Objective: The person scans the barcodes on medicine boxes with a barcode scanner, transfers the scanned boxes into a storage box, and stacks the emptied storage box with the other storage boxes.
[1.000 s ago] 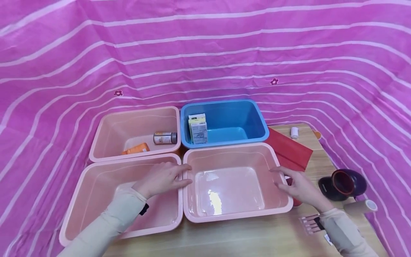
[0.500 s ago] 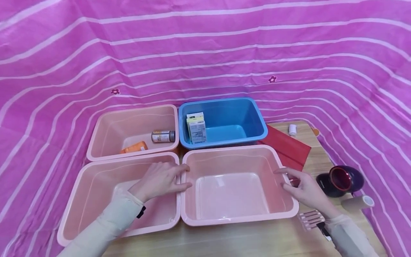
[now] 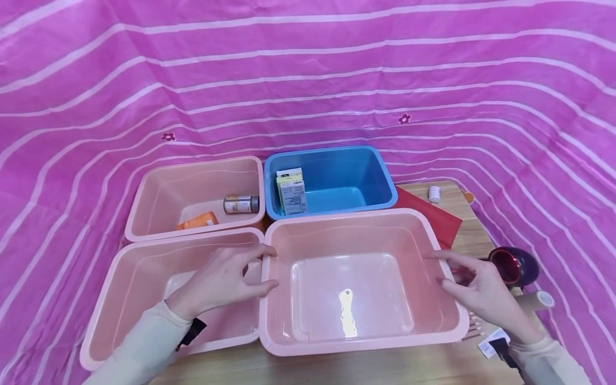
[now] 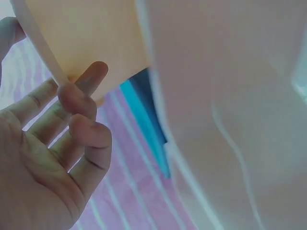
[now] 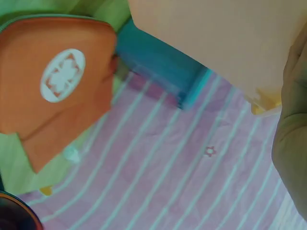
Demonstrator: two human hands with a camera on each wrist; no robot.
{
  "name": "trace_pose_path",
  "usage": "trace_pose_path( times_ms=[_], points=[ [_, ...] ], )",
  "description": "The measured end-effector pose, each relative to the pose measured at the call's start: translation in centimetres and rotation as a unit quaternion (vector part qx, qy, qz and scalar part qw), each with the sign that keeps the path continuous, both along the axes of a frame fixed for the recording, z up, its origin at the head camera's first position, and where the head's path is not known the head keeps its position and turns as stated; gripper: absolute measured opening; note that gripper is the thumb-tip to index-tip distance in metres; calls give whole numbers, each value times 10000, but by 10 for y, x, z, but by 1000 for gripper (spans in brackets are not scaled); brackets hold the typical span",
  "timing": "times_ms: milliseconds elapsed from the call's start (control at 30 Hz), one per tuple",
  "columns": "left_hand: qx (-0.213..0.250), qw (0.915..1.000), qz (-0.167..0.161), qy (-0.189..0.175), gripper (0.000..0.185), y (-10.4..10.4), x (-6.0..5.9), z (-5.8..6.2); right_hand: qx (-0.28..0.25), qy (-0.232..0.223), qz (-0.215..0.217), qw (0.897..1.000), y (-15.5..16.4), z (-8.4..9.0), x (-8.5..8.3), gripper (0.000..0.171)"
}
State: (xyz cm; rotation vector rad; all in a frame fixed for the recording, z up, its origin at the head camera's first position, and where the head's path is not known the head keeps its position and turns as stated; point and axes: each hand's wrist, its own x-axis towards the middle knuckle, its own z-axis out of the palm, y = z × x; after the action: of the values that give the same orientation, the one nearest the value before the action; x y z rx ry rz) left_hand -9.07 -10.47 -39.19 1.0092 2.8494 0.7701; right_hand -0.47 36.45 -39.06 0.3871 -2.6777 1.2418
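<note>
We hold the empty pale pink plastic tub (image 3: 356,283) at the front right of the wooden table (image 3: 366,369), with one hand on each short side. Our left hand (image 3: 222,280) takes its left rim: the thumb lies over the edge and the fingers (image 4: 79,98) curl under the lip, so this grip pinches the rim. Our right hand (image 3: 481,291) is at the right wall with the fingers curved toward it, but from these views we cannot tell if they really close on the rim or only touch it.

We judge the tub as light, because it is thin moulded plastic with nothing inside. The walls look smooth and glossy, with a bright reflection on the flat bottom, so they may be slippery. The rolled rim is the stiffest part and the best place to take hold; the wide walls will probably bend a little if we squeeze them.

A second pink tub (image 3: 144,299) of the same shape is just beside it on the left, rims nearly touching. Behind stand a third pink tub (image 3: 192,187) and a blue plastic tub (image 3: 346,171), which has rounded corners. A flat red sheet (image 3: 428,216) lies on the table at the right.
</note>
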Motion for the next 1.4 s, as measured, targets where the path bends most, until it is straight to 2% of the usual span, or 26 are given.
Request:
trace_pose_path(
  times_ms=[100, 233, 333, 500, 567, 733, 833, 933, 1000, 1167, 1233, 1400],
  points=[
    [354, 9994, 21, -41, 52, -7, 4, 13, -153, -8, 160, 9998, 0, 12, -1, 52],
    [577, 9983, 39, -123, 52, -13, 9, 32, -599, -84, 492, 9970, 0, 29, -1, 53],
    [714, 9974, 35, 75, 54, -18, 13, 44, -1049, -68, 817, 9911, 0, 39, -3, 54],
    [781, 9960, 127, 410, 56, -29, 18, 62, -1256, -367, 1013, 9862, -7, 60, -7, 54],
    [712, 9960, 229, 481, 58, -34, 21, 69, -1477, -464, 1094, 9819, -12, 67, -10, 54],
    [448, 9924, 597, 974, 62, -50, 28, 83, -1814, -500, 1114, 9758, -25, 83, -18, 57],
    [587, 9913, 586, 1027, 66, -60, 32, 91, -1957, -449, 1321, 9707, -31, 95, -23, 59],
    [822, 9911, 458, 941, 71, -72, 33, 99, -2280, -395, 1688, 9581, -40, 105, -29, 61],
    [920, 9904, 488, 906, 74, -83, 35, 105, -2234, -405, 1736, 9583, -51, 111, -31, 61],
    [939, 9893, 922, 630, 74, -114, 43, 116, -2268, -643, 1910, 9529, -85, 118, -37, 58],
    [863, 9891, 1004, 643, 75, -128, 46, 118, -2375, -787, 2051, 9462, -99, 118, -40, 57],
    [1097, 9859, 864, 927, 79, -161, 45, 112, -2737, -1140, 2365, 9253, -130, 113, -46, 54]
  ],
)
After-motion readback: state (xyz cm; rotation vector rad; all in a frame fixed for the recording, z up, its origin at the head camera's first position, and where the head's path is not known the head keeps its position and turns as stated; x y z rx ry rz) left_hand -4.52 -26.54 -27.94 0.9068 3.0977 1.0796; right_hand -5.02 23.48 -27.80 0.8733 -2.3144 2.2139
